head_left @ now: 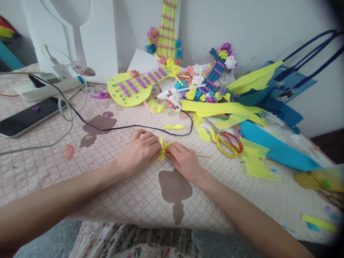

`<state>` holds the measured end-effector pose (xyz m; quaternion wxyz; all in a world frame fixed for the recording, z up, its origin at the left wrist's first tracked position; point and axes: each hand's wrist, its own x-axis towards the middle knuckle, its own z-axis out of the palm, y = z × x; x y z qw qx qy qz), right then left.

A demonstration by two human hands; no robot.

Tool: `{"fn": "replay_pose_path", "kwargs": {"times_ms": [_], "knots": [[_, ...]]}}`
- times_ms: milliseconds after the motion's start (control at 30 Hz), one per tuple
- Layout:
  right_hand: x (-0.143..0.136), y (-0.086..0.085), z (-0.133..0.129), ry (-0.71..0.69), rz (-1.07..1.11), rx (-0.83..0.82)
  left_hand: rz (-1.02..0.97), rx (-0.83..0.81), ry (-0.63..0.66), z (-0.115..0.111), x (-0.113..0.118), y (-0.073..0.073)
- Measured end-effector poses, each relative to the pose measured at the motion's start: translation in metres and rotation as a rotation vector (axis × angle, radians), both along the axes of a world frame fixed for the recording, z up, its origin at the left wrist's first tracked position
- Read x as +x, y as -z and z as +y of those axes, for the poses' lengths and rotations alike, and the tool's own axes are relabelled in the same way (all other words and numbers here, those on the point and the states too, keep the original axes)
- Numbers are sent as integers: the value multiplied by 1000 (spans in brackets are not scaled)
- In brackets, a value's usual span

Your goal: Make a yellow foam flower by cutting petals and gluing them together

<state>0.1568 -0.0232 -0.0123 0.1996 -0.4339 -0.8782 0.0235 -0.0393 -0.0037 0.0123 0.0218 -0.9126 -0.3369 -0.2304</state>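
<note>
Between my two hands is a small yellow crepe-paper flower [162, 152] with its petals spread. My left hand [142, 150] pinches it from the left, fingers curled. From the other side, my right hand [185, 159] is closed at the flower's base. A thin pale stick [204, 156] pokes out to the right from under my right hand; its other end is hidden. Beyond my hands lie a yellow paper strip [173, 127] and a black cord [134, 126]. Scissors [228, 143] with red and yellow handles rest to the right.
A white glue gun [172, 98] lies by a yellow paper guitar [130, 89] and a blue, flower-covered one [215, 77]. Yellow crepe paper [223, 106] and blue paper [276, 147] spread rightward. A phone [32, 114] and power strip [45, 86] sit left, near a grey cable [67, 125].
</note>
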Motion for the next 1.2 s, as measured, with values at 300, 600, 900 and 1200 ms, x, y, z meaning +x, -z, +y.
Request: {"fn": "replay_pose_path", "kwargs": {"times_ms": [300, 600, 900, 1200], "knots": [[0, -1, -1, 5, 74, -30, 79, 32, 4, -1, 1, -3], [0, -1, 0, -7, 51, -20, 46, 12, -5, -1, 1, -1], [2, -3, 0, -30, 145, 10, 24, -2, 0, 1, 2, 3], [2, -4, 3, -147, 86, 130, -2, -85, -29, 2, 0, 3]]}}
